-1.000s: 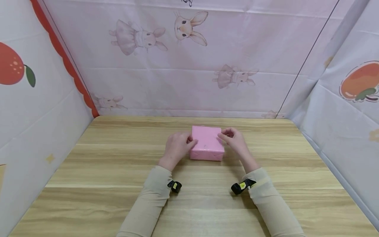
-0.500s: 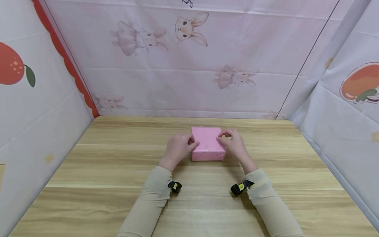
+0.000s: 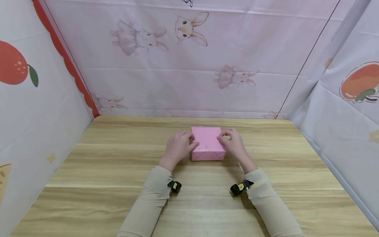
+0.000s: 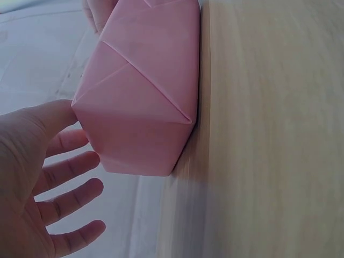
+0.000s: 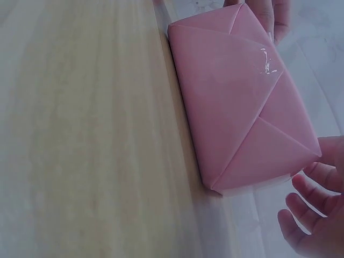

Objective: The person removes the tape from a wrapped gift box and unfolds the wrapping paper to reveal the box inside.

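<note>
A small box wrapped in pink paper (image 3: 206, 140) sits on the wooden table, its folded end facing me. My left hand (image 3: 177, 146) touches its left upper edge, thumb reaching onto the top. In the left wrist view, the fingers (image 4: 72, 203) of that hand spread loosely beside the box. On the opposite side, my right hand (image 3: 234, 143) rests thumb and fingertips along the right upper edge. The right wrist view shows this hand's lower fingers (image 5: 303, 212) loosely bent and apart from the paper. Shiny clear tape (image 5: 267, 62) crosses the folded end.
The wooden table (image 3: 124, 184) runs back to a pink curtain (image 3: 165, 89) printed with rabbits. White fruit-printed sheets (image 3: 334, 108) enclose both sides. Each wrist carries a small black camera (image 3: 175, 187) on a strap.
Early on, the box shifted slightly toward me and to the right, squaring up a little, with both hands on it. Over the last half second almost nothing moved.
</note>
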`<action>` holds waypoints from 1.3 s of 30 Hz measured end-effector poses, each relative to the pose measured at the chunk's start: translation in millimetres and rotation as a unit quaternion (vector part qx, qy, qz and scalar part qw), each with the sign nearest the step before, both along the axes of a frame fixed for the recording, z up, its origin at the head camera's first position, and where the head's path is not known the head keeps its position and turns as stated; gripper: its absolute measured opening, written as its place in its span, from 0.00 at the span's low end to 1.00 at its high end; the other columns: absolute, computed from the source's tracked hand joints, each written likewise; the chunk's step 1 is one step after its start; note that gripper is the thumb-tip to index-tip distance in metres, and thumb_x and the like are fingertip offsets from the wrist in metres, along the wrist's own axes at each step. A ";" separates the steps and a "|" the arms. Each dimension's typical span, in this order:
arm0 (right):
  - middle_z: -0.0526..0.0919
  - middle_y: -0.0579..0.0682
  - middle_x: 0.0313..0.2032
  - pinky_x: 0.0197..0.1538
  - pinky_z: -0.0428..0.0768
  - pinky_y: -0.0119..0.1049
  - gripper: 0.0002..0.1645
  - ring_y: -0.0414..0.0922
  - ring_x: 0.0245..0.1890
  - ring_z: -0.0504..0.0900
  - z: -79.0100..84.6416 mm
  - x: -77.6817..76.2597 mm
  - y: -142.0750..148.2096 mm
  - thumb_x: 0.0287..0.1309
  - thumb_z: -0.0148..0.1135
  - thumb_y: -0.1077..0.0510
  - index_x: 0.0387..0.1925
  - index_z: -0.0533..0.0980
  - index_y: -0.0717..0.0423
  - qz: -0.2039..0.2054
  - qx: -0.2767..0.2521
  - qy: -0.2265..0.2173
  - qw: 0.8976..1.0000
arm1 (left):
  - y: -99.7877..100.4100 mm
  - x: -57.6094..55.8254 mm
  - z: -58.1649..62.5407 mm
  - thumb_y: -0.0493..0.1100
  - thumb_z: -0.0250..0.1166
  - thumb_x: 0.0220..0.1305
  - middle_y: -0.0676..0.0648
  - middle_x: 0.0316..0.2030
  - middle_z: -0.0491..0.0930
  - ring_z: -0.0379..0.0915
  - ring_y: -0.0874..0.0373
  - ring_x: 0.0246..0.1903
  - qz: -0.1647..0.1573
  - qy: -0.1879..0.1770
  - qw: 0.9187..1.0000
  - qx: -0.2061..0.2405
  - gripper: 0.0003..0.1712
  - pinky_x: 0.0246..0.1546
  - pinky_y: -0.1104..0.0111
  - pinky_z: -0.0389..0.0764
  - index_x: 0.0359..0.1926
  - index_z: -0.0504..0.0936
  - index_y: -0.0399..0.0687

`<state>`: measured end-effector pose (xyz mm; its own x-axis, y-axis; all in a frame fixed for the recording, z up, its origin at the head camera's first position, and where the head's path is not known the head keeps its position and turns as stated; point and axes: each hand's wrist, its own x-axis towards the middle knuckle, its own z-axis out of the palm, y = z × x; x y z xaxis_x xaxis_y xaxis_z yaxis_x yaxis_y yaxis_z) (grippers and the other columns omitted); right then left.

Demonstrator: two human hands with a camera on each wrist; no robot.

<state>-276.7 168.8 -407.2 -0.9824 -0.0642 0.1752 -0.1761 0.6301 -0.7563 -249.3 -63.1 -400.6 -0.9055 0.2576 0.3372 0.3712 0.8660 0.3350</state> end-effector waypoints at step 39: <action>0.72 0.62 0.49 0.56 0.73 0.49 0.13 0.55 0.51 0.72 -2.9 -1.6 5.5 0.67 0.51 0.57 0.39 0.73 0.66 -0.056 -0.027 -0.026 0.998 | -1.0 -0.8 1.1 0.60 0.65 0.61 0.49 0.45 0.84 0.78 0.51 0.48 0.005 -0.041 0.999 0.020 0.19 0.48 0.56 0.80 0.42 0.81 0.52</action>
<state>-278.4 174.3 -410.1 -0.9906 0.0550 0.1249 -0.0669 0.6024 -0.7954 -250.1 -64.1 -399.5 -0.9331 0.2357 0.2715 0.3319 0.8548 0.3989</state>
